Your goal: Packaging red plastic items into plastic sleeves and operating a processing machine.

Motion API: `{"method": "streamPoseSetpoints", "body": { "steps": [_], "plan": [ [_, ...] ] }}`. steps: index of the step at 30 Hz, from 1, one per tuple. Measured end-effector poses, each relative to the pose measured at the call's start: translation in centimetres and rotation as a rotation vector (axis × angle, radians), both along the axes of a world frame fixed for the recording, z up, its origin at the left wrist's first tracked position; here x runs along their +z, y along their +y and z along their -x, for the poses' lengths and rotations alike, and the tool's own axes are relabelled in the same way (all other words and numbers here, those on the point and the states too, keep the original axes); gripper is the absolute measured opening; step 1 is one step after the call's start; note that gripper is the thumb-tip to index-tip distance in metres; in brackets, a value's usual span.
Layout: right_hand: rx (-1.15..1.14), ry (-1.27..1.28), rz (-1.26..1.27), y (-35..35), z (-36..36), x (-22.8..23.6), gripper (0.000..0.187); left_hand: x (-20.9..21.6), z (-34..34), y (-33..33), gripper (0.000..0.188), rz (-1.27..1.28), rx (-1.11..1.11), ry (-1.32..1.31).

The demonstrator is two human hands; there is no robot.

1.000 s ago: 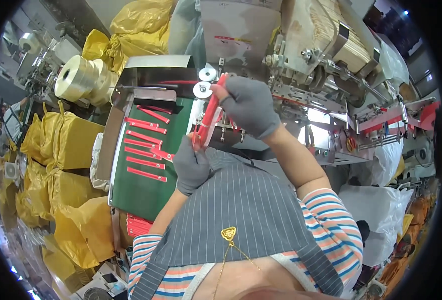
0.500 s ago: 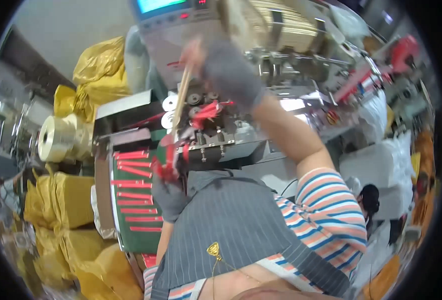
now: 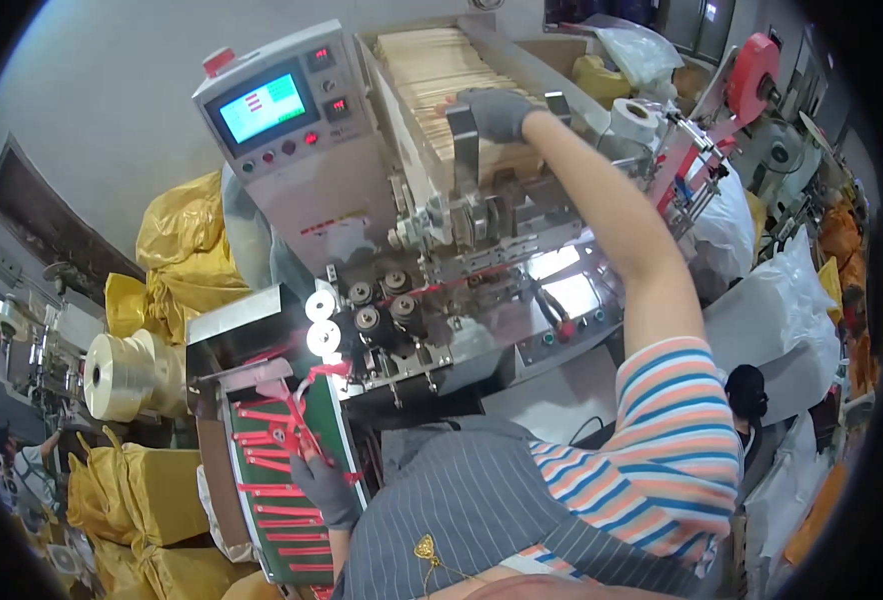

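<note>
My left hand (image 3: 327,490), in a grey fingerless glove, is closed on a crumpled bunch of red strips (image 3: 287,432) above the green conveyor belt (image 3: 334,418). More flat red strips (image 3: 292,523) lie across the belt in a row below it. My right hand (image 3: 504,114), gloved the same way, reaches far forward into a metal hopper (image 3: 394,130) stacked with thin wooden sticks (image 3: 432,60). Its fingertips close over sticks at the top of the stack; an upright metal bracket (image 3: 465,150) partly hides them.
A control panel (image 3: 262,110) with a lit screen stands left of the hopper. Black and white rollers (image 3: 367,318) sit between belt and machine. Pliers with dark handles (image 3: 562,318) lie on the machine bed. Yellow sacks (image 3: 152,490) and cream spools (image 3: 127,375) fill the left side.
My right hand has moved forward from in front of the panel, carrying sticks, to the hopper's stack. My left hand has shifted left and lower over the belt with the red strips.
</note>
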State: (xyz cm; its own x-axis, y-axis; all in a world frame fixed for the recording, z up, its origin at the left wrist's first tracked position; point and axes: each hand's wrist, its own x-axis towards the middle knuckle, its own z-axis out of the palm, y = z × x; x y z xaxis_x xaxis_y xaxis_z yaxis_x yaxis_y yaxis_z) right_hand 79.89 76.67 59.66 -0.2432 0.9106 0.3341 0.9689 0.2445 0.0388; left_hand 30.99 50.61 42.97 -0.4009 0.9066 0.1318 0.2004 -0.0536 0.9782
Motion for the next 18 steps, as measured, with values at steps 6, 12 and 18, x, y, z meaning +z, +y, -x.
{"method": "streamPoseSetpoints", "body": {
  "steps": [6, 12, 18],
  "plan": [
    [0.040, 0.066, 0.069, -5.7, 3.2, 1.7, 0.048, -1.2, -0.1, -0.8, 0.024, 0.144, 0.051, -0.089],
    [-0.307, -0.076, -0.254, 0.5, 4.6, -0.1, 0.073, -0.5, -3.5, 1.4, 0.024, 0.234, 0.043, -0.366],
    [-0.327, 0.039, -0.083, 5.3, 3.3, 0.8, 0.077, -0.1, -5.1, 3.1, 0.018, 0.146, -0.065, -0.094]
  ]
}}
